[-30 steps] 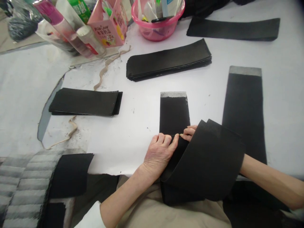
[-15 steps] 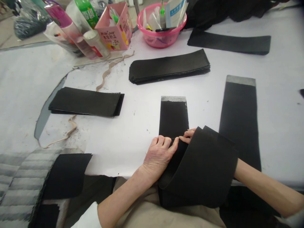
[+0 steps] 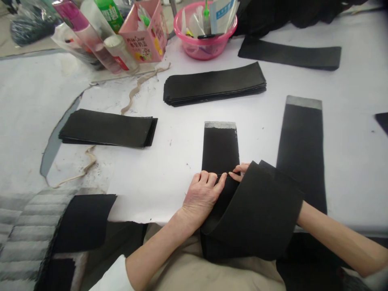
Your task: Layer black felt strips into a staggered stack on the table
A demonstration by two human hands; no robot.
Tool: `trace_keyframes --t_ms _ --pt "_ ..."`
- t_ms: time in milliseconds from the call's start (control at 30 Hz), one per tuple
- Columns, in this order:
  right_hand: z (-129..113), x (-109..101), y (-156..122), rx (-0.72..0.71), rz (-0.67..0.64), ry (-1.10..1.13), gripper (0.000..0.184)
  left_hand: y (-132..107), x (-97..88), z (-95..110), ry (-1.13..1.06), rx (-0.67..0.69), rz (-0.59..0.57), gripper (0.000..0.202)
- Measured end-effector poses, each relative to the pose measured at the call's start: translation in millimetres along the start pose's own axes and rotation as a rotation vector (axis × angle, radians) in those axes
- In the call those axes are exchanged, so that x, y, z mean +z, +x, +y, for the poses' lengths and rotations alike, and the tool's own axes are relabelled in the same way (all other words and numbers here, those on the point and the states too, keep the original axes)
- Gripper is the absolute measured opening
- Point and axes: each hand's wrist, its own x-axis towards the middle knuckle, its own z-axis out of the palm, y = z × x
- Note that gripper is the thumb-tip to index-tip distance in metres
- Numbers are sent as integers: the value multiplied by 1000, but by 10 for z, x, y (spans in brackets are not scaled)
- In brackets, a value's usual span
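My left hand point(image 3: 200, 196) presses down at the edge of a black sheet, fingers curled and thumb tip against the seam. My right hand point(image 3: 241, 170) meets it there, its fingertips pinched at the same edge; most of it is hidden behind the sheet. This long black sheet point(image 3: 257, 214) bends back in a loop over my right wrist and hangs toward my lap. Under the fingertips its edge lies across a flat black strip point(image 3: 220, 149), whose far end carries a grey band.
Another grey-ended black strip point(image 3: 301, 141) lies to the right. Stacks of black strips sit at left point(image 3: 107, 128) and centre point(image 3: 215, 84), with more strips point(image 3: 289, 53) at the back. A pink basket point(image 3: 204, 48), a pink box point(image 3: 145, 36) and bottles stand behind. Striped grey-and-black material point(image 3: 33, 230) is at lower left.
The whole view has shifted slightly. Both hands stay at the sheet's edge, fingertips close together, with hardly any movement over the strip.
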Motion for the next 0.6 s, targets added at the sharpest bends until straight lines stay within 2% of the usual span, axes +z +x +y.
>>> trace_keyframes --t_ms 167,233,300,367,433,600 --pt "-211 -150 2 171 72 201 34 -17 -4 2 -18 -4 18 43" --pt "-242 -215 -39 165 82 215 35 -21 -7 2 -27 -6 24 44" --pt "-239 -232 -72 95 72 96 37 -22 -10 0 -29 -9 34 43" --pt "-205 -163 -78 -5 48 -83 41 -22 -14 -5 -27 -13 41 42" --pt "-140 -7 -59 -66 19 -222 45 -22 -22 -12 -26 -17 44 40" --pt "36 384 -30 -40 27 -329 50 -36 -40 -39 -33 -6 50 36"
